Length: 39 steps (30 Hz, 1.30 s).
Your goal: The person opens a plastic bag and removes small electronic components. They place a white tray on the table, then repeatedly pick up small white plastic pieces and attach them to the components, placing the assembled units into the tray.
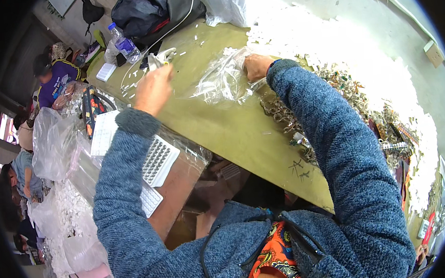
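Work looks unfinished — metal pieces (pixel 349 86) lie loose at two o'clock, the right hand (pixel 258 66) grips a clear bag (pixel 220 83) at one, the left hand's (pixel 153 89) hold at ten unclear.

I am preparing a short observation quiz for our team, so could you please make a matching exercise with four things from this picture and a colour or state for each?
Things:
1. Bottle
2. Table
3. Right hand
4. Sleeves

Colours and states:
A. Gripping crumpled clear plastic
B. Blue and fuzzy
C. Topped with a blue cap
D. Olive green

Right pairs: 1-C, 2-D, 3-A, 4-B
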Each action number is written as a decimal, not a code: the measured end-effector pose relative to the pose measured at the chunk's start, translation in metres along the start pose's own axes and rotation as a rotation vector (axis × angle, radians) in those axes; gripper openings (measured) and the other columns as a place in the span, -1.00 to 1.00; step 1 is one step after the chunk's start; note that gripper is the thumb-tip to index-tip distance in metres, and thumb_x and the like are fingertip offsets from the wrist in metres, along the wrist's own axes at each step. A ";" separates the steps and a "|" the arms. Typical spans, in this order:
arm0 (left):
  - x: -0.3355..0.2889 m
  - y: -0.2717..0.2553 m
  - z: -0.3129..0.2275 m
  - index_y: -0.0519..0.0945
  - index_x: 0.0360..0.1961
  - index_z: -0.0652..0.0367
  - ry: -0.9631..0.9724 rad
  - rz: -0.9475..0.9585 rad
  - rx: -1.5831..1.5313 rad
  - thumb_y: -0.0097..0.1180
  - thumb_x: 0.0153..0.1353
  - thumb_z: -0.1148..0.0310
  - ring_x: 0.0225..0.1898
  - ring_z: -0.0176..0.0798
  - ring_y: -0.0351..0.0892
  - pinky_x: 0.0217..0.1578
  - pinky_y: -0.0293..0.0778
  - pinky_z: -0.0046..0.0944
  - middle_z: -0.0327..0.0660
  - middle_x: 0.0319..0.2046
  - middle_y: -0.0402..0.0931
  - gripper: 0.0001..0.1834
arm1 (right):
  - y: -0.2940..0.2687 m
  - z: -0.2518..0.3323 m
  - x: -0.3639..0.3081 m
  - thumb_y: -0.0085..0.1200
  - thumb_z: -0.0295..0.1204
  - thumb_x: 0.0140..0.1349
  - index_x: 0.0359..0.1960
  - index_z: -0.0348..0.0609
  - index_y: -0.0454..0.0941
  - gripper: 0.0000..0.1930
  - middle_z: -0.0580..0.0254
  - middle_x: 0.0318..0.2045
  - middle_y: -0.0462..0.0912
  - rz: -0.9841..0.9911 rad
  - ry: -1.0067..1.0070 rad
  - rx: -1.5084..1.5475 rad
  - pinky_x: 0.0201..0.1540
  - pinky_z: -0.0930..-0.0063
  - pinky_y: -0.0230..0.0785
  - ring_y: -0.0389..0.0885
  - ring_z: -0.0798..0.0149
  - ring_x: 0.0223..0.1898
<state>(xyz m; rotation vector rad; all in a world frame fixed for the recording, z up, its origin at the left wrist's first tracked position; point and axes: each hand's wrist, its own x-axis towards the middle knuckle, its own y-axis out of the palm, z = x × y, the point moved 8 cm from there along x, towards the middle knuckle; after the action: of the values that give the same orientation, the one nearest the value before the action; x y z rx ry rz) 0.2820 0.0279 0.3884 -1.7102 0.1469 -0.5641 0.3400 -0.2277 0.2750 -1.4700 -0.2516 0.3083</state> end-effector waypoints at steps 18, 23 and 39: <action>0.037 0.192 -0.093 0.68 -0.16 0.26 -0.067 0.210 0.594 0.01 0.30 0.30 -0.24 -0.16 0.70 -0.33 0.57 -0.14 -0.14 -0.32 0.68 -0.71 | 0.004 -0.023 0.013 0.13 -0.28 0.09 -0.02 -0.26 0.62 -0.56 -0.13 -0.10 0.70 -0.049 0.198 0.064 0.01 0.15 0.51 0.69 -0.04 -0.08; 0.022 0.174 -0.106 0.70 -0.32 0.30 -0.317 0.018 0.183 -0.07 0.42 0.20 -0.33 0.01 0.71 -0.30 0.60 -0.06 0.02 -0.45 0.67 -0.59 | 0.006 -0.025 0.014 0.06 -0.14 0.27 0.18 -0.36 0.44 -0.42 -0.21 -0.12 0.70 0.041 0.246 0.372 -0.20 0.13 0.61 0.73 -0.02 -0.24; 0.087 0.101 -0.114 0.67 -0.16 0.42 0.037 0.341 -0.016 0.05 0.20 0.43 -0.03 0.22 0.65 0.00 0.56 0.06 0.28 -0.13 0.63 -0.71 | -0.009 0.037 -0.009 0.07 -0.09 0.24 0.27 0.09 0.51 -0.45 -0.01 0.12 0.62 0.237 -0.173 -0.005 0.18 0.12 0.40 0.60 -0.05 0.11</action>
<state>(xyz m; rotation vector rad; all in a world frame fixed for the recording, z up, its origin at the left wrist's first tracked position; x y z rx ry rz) 0.3279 -0.1305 0.3303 -1.6441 0.4605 -0.3408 0.3188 -0.1970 0.2877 -1.4814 -0.2170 0.6287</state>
